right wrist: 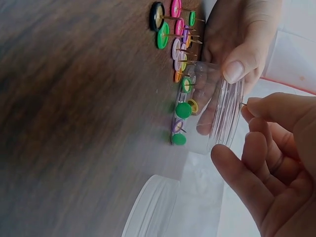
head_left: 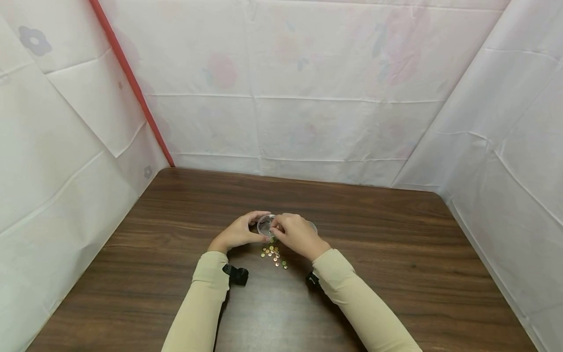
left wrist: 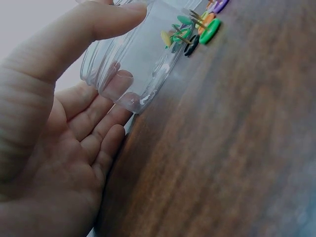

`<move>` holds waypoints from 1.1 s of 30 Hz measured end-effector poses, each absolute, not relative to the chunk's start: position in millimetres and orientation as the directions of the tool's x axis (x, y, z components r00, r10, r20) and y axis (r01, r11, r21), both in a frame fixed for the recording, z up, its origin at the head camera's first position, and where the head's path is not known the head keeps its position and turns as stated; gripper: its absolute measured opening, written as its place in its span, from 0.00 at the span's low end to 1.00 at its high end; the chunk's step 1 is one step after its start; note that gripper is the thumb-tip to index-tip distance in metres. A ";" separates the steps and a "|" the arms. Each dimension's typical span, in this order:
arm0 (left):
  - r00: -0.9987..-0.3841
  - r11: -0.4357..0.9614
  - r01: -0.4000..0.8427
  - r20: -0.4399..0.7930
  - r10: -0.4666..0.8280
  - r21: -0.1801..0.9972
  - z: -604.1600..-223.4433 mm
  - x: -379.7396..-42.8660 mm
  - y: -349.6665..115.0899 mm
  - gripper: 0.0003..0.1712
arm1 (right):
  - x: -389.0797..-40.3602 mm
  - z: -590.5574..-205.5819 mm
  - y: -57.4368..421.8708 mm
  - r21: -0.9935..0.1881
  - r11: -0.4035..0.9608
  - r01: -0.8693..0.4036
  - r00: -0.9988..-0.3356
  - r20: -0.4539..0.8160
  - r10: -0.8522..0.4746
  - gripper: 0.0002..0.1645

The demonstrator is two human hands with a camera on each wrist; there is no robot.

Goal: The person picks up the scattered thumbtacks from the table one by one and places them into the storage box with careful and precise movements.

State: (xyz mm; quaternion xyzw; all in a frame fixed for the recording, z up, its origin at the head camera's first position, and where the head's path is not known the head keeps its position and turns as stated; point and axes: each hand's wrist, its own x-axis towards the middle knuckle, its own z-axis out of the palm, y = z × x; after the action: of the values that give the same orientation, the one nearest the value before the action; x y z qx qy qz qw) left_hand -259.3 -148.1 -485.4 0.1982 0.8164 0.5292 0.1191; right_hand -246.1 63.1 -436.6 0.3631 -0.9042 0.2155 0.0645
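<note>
My left hand [head_left: 237,232] grips a clear plastic jar [left wrist: 143,49], thumb on the near side and fingers around the far side. The jar stands upright on the table with its mouth uncovered. Over that mouth, my right hand [head_left: 301,237] pinches a thumbtack [right wrist: 244,104] between thumb and forefinger; its metal pin shows and its head is hidden by the fingers. Several colored thumbtacks [right wrist: 183,110] show at the jar's base. More loose thumbtacks [head_left: 275,259] lie on the table in front of the jar, mostly pin up in the right wrist view.
A clear round lid [right wrist: 150,207] lies on the table right of the jar, partly behind my right hand in the head view. The dark wooden table [head_left: 374,234] is bordered by white floral curtains [head_left: 308,98] at the back and sides.
</note>
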 end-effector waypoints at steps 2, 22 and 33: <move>-0.893 0.360 0.193 0.012 0.449 0.913 -485.1 -259.2 -147.8 0.44 | -247.1 -436.8 62.4 -0.341 0.643 -0.686 -0.726 0.271 -0.632 0.07; -0.898 0.372 0.207 0.025 0.439 0.905 -487.0 -259.1 -147.6 0.41 | -245.7 -433.2 70.1 -0.359 0.651 -0.669 -0.742 0.271 -0.613 0.06; -0.894 0.369 0.218 0.033 0.448 0.903 -484.0 -258.6 -145.6 0.44 | -241.7 -437.4 80.1 -0.326 0.657 -0.680 -0.732 0.257 -0.630 0.03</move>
State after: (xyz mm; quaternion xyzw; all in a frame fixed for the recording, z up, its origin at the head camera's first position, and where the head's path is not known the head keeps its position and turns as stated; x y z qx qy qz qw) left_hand -258.6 -145.6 -484.0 0.2030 0.8202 0.5236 0.1095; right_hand -241.7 80.1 -437.4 0.3607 -0.9082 0.2035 0.0609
